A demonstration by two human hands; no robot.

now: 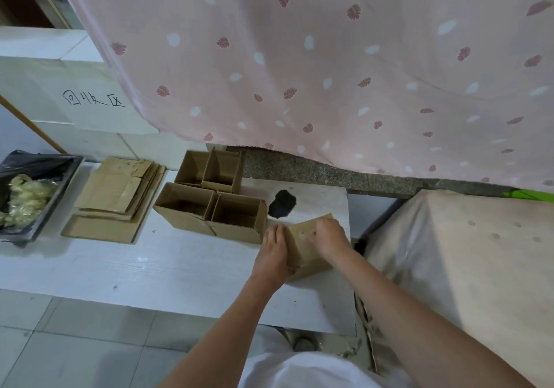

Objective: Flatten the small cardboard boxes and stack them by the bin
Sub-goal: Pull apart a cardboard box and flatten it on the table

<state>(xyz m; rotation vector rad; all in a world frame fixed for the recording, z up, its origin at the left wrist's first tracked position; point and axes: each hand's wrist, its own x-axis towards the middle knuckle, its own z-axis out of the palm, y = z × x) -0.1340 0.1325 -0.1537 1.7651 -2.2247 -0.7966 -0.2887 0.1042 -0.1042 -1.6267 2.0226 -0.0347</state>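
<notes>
The left hand (274, 248) and right hand (328, 236) are pressing a box (304, 245) flat on the white board (180, 267), fingers spread on the cardboard. Going left to right: bin (42, 195), flat stack (117, 195) beside it, four open boxes (209, 195) (not yet flattened). Likely next: carrying this one leftward over those boxes to the stack; the board's right edge is just beside the right hand.

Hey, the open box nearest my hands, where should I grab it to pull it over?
Probably the right wall's top rim of the box, from above with the right hand. It stands upright and open-topped; another box touches its left side, so the right is free.
</notes>
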